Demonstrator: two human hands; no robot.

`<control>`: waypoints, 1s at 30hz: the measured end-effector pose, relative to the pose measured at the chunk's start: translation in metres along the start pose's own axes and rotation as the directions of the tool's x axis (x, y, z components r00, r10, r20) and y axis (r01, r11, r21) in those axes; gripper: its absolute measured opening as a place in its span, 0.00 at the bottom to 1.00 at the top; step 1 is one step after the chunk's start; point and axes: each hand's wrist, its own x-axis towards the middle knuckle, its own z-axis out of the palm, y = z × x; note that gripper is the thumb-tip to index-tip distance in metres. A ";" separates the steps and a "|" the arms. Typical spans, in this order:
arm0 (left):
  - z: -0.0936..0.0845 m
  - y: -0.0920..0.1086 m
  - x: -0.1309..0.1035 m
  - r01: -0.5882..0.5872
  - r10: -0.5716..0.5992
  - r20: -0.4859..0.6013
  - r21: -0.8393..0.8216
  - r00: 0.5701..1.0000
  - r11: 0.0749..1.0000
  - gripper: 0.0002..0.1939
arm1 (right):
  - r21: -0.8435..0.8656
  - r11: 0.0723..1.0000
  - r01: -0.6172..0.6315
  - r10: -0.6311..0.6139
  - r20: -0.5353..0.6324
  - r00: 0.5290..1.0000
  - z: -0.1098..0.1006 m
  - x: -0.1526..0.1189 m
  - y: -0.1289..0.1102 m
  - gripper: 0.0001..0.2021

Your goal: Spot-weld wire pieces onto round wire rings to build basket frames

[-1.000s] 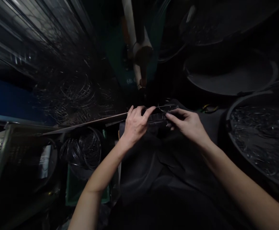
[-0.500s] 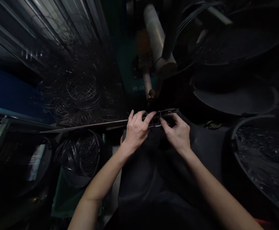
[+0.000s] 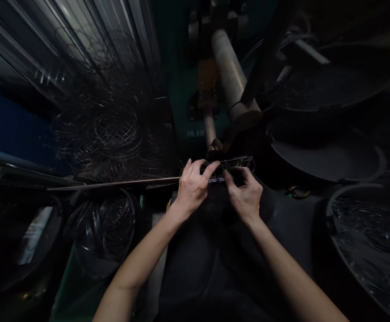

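Though the light is low, a wire frame [image 3: 238, 161] shows at centre, just beyond smooth dark cloth [image 3: 198, 277].
At left, glossy dark coils [image 3: 114, 219] loop in a rounded tub [image 3: 96, 267]; a springy tangle [image 3: 114, 129] of thin, glinting strands sits beyond a narrow, straight board [image 3: 131, 183]. The left hand [image 3: 193, 185] holds the frame's left part, fingers curled over it, thumb spread apart from them. Slim and barred, the frame has its long axis running left to right, its right end tipped slightly away and pointing past the right hand [image 3: 245, 192]. That hand's thumb and fingers bend in close against it; whether they have closed on anything, I cannot tell. Rightmost, a round-rimmed bin [image 3: 331, 210] holds shiny, wiry scraps [image 3: 372, 228].
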 end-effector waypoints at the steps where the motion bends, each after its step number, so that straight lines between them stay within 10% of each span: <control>1: 0.001 0.000 0.001 -0.001 0.001 -0.007 -0.008 1.000 1.000 0.31 | 0.002 1.000 0.007 -0.007 -0.004 1.000 0.000 0.001 0.001 0.12; 30: 0.010 -0.020 0.020 -0.017 0.018 0.018 -0.064 1.000 0.998 0.29 | 0.041 0.997 0.068 -0.066 -0.030 0.997 0.019 0.017 0.011 0.11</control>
